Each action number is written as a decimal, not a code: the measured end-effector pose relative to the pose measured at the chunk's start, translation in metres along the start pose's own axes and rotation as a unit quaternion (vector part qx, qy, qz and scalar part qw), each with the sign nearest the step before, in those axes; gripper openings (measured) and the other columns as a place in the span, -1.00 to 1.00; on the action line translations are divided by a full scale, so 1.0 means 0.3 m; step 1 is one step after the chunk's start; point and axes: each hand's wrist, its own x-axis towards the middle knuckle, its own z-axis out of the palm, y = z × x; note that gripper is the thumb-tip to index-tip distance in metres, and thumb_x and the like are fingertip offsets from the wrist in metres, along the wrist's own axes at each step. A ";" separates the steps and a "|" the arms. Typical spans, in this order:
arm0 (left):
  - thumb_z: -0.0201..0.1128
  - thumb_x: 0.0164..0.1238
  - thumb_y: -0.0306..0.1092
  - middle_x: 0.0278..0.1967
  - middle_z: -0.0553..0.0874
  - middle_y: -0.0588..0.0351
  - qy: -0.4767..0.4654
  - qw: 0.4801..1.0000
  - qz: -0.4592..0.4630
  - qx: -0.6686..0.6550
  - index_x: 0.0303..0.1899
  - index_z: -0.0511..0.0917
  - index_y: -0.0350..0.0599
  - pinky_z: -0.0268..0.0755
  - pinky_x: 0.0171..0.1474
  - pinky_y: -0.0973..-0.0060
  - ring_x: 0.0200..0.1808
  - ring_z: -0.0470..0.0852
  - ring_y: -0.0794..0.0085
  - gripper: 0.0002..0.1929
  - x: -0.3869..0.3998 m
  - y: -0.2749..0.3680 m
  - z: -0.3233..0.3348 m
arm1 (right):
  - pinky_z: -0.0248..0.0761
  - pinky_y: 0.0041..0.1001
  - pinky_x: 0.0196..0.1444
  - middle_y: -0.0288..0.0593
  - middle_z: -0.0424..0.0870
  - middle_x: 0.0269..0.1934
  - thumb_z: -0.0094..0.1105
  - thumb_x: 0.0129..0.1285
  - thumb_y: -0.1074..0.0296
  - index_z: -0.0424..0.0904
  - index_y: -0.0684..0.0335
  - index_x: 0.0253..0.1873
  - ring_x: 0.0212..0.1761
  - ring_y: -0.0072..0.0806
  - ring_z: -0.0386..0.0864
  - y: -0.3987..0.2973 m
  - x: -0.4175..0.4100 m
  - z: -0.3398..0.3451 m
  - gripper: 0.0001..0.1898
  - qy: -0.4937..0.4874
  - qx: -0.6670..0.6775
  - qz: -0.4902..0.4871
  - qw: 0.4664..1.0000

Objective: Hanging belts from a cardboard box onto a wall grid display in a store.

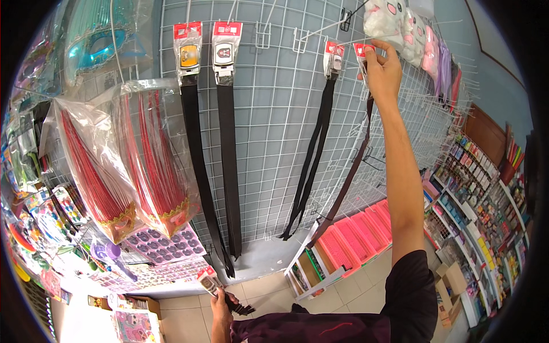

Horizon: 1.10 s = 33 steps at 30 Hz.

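At the upper right, my right hand [384, 70] grips the red header card of a packaged dark brown belt [360, 156], close to a wire hook on the grid wall. Its strap hangs down toward pink baskets. Low in the view, my left hand [221, 303] holds another packaged belt [211, 284] by its strap, the buckle and red card sticking up. Left of my right hand hangs a black belt [319, 124] in two strands. Farther left, a black belt with a silver buckle [226, 158] and one with an orange buckle [192, 150] hang on hooks.
White wire grid panels [266, 128] with projecting hooks cover the wall. Bagged red fringed masks [150, 163] hang at left, plush items [386, 21] at upper right. Pink baskets [339, 244] stand on a low rack. Stocked shelves [476, 231] and a cardboard box [448, 291] are right.
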 end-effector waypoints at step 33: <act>0.08 0.55 0.06 -0.59 0.53 0.08 -0.042 0.997 0.011 0.060 -0.27 0.40 -0.16 0.47 -0.38 0.36 -0.56 0.54 0.35 -0.58 -0.013 0.029 0.030 | 0.50 -0.46 -0.21 -0.31 0.71 -0.27 0.24 0.38 0.31 0.64 0.27 -0.06 -0.24 -0.64 0.61 -0.157 -0.225 -0.121 -0.83 -0.143 0.234 0.104 0.956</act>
